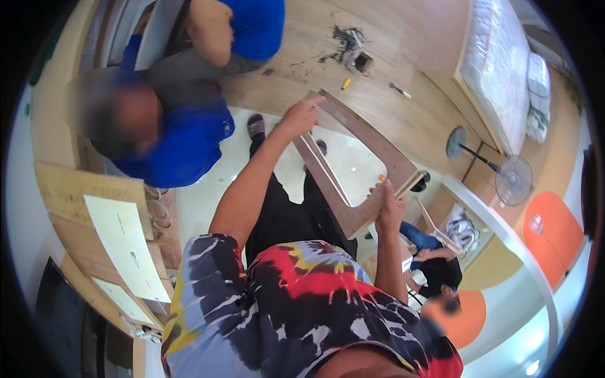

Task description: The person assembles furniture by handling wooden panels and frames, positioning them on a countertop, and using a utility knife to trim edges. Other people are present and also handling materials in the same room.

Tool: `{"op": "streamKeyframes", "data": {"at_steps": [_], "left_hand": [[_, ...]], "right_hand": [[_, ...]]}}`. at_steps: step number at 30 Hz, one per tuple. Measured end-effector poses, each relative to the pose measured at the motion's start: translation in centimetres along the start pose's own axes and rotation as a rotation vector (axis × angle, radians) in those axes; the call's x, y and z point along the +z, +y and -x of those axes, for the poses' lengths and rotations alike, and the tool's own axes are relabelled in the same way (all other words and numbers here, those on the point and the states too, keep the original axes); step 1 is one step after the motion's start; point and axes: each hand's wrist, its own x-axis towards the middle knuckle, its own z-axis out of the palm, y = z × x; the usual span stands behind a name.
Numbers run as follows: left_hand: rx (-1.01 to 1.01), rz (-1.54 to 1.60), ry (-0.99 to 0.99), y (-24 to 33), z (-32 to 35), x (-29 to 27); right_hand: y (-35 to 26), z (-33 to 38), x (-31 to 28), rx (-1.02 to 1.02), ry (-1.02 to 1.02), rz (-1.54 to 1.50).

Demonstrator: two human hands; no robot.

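Observation:
In front of my body I hold a brown wooden frame (397, 154), a flat board piece with a large rounded cut-out through which the pale floor shows. My left hand (301, 118) grips its far left corner, the fingers closed over the edge. Lower on the right side, my right hand (392, 206) is closed around the near right edge with the thumb on top. A small yellow-orange tip (382, 179) shows beside the right thumb; I cannot make out what it belongs to. The frame is tilted and held off the floor.
Two people in blue shirts (183, 148) are close on my left; another person (435, 264) sits at the right. Ahead lie a yellow-handled tool (345, 83) and dark debris (350, 47). A fan (513, 179) and a wrapped mattress (495, 69) stand right, boards (94, 233) left.

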Motion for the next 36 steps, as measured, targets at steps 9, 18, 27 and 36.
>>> {"op": "streamKeyframes", "data": {"at_steps": [9,18,27,36], "left_hand": [[0.179,-0.184,-0.136,-0.9,0.5,11.2],[-0.122,-0.222,0.298,-10.7,8.4,6.1],[-0.647,-0.398,0.826,-28.0,24.7,-1.2],[-0.583,-0.435,1.356,-30.2,38.8,-5.5]], "right_hand": [[-2.4,3.4,1.2,-0.088,-0.003,0.077],[0.0,-0.7,-3.7,-0.125,-0.03,-0.009],[4.3,-6.6,-10.6,-0.217,-0.157,0.14],[10.1,-9.8,-21.3,-0.165,-0.105,-0.019]]}}
